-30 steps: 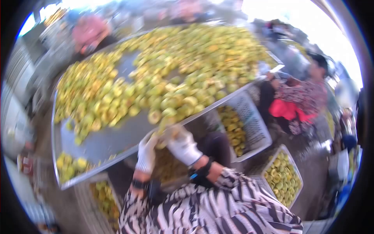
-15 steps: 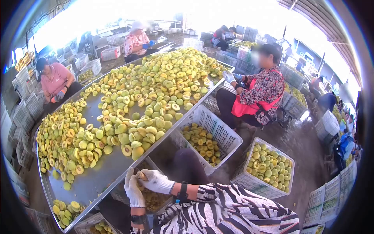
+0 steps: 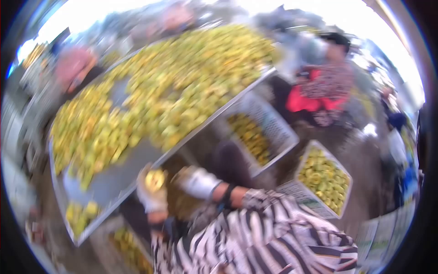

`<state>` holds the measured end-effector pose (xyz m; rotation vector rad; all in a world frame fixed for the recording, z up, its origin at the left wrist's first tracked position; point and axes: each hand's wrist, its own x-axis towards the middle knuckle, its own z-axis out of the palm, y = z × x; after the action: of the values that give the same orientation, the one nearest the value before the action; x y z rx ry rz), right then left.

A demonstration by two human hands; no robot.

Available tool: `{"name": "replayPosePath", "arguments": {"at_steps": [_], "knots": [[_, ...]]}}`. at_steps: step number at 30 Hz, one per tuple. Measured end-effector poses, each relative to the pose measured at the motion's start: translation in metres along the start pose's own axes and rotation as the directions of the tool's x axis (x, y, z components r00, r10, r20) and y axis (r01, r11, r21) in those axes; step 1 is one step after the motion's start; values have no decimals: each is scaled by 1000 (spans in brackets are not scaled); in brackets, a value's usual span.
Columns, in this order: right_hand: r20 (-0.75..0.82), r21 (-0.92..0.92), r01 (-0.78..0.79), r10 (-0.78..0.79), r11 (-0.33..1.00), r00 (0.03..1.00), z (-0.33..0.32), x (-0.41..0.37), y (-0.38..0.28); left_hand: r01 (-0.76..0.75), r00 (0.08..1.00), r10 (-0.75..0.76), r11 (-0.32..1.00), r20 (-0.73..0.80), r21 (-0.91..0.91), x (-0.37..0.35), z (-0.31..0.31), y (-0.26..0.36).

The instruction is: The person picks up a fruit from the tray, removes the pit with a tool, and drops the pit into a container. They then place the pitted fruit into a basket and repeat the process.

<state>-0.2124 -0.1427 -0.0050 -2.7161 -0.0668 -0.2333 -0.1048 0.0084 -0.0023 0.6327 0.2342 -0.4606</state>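
Note:
The picture is blurred by motion. My left hand (image 3: 151, 191), in a white glove, holds a yellow halved fruit (image 3: 155, 180) at the near edge of the metal table (image 3: 146, 157). A short way to its right, my right hand (image 3: 197, 181), gloved too, has its fingers curled and smeared; whether it holds anything does not show. Halved green-yellow fruits (image 3: 182, 86) are heaped over much of the table. Below my hands is a brownish container interior, partly hidden. A small group of fruits (image 3: 82, 215) lies in the table's near left corner.
Beyond the table's right edge stand a crate (image 3: 286, 145) partly filled with fruit and a fuller white crate (image 3: 301, 192). Another crate of fruit (image 3: 130, 249) is at lower left. A person in red (image 3: 319, 91) sits at right; other people are blurred beyond the table.
The whole view has shifted and blurred. My hands, together before, are now apart, and a cut fruit face now shows in my left hand.

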Motion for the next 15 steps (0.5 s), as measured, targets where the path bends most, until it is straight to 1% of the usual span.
{"name": "replayPosePath", "arguments": {"at_steps": [1, 2, 3, 4, 6, 7, 8, 11, 14, 15], "knots": [[75, 268, -234, 222, 934, 972, -9, 1, -2, -13, 999, 12, 1000, 44, 28, 2, -9, 2], [12, 389, -166, 175, 906, 984, 23, 3, 16, -29, 996, 24, 998, 88, 56, 4, -17, 4], [216, 470, -401, 339, 786, 916, -3, 8, -5, -48, 991, 36, 996, 132, 81, 6, -25, 4], [283, 468, -419, 317, 778, 905, -16, 10, -17, -157, 974, 118, 968, 194, 197, 9, -30, -1], [364, 420, -446, 304, 790, 881, -17, 16, -36, -114, 982, 84, 977, 169, 178, 4, -27, -1], [381, 378, -458, 315, 805, 869, -17, 20, -41, 24, 995, -26, 999, 92, 21, -2, -15, 3], [389, 331, -471, 336, 818, 858, -17, 23, -43, 22, 999, -21, 1000, 44, -5, 4, -19, -1], [412, 263, -436, 308, 861, 858, -10, 18, -43, 15, 999, -16, 1000, -30, -25, -14, -8, -3], [413, 284, -410, 275, 867, 868, 6, 19, -36, -39, 997, 42, 998, -60, 44, -8, -14, -6], [416, 279, -424, 289, 861, 862, 4, 19, -38, -56, 996, 61, 996, -64, 72, -9, -13, -8]]}}
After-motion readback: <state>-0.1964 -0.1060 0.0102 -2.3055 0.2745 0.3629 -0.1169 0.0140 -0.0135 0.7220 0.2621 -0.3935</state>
